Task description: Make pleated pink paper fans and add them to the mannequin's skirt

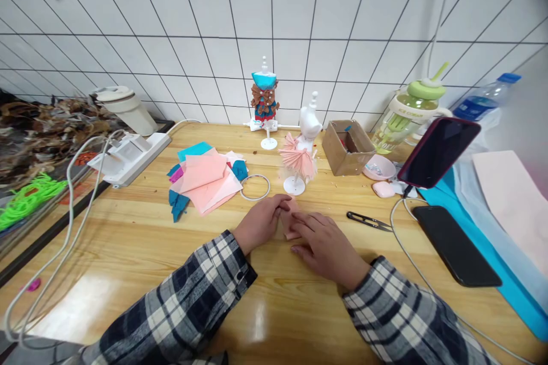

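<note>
A small folded piece of pink paper [289, 221] lies on the wooden table between my two hands. My left hand [264, 221] has its fingers bent round the paper's left and far edge, closed on it. Across the paper's right side rest the outstretched fingers of my right hand [324, 242], its thumb apart on the table side. Just beyond stands a small white dress form [310, 122] on a round base, wearing a pleated pink paper skirt [298, 158]. A thin metal ring [256, 187] lies beyond my left hand. Black thread snips [369, 220] lie to the right.
Pink and blue paper sheets [205, 179] are piled at left. Behind stands a second dress form [264, 97] in blue and brown. A cardboard box [347, 148], pink dish [379, 167], propped phone [439, 151], flat phone [457, 245], cable and power strip [131, 158] surround the workspace.
</note>
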The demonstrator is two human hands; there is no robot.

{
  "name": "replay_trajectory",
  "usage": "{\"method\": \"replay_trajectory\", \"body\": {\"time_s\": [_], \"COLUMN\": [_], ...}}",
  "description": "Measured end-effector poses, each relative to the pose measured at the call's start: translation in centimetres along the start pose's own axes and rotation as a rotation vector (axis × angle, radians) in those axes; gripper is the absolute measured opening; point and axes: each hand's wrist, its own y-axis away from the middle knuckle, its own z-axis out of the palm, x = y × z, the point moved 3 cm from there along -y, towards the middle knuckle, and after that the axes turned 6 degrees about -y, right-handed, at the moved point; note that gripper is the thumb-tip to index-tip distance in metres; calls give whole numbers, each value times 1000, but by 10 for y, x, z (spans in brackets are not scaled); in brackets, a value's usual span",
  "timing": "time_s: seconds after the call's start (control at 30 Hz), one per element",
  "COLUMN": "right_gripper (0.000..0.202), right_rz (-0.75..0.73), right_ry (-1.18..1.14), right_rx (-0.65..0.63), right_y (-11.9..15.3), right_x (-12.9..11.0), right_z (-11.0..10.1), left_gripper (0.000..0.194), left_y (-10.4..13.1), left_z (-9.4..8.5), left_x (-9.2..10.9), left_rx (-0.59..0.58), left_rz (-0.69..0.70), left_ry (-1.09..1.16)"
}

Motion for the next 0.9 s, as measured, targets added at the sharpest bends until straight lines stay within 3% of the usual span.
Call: {"method": "replay_trajectory", "body": {"time_s": [0.13,0.27,0.4,0.53,0.63,0.73,0.9], "right_gripper": [12,11,14,11,15,18,16], "right_rz": [-79,-109,-96,-168,-176,-165,-110], "right_ry": [-58,-81,-97,-69,24,81,76], "right_rx": [-62,-35,44,-2,-27,-55,-61], "right_y": [7,12,12,11,11,12,13], "right_x": [0,3,9,5,2,1,-1], "right_z": [-5,-8,-7,-5,-5,-5,-6], "left_gripper": [40,43,32,20,8,9,14], "left_y": [1,1,1,12,27,38,38], "left_z": [0,3,1,-10,-10,-3,7], "left_x": [1,-1,4,20,32,39,42], "left_rx": [-7,12,90,159,19,-149,-217], "left_rz": [6,34,112,103,137,182,182], "left_ry": [-109,-170,-208,-251,-222,-207,-263]}}
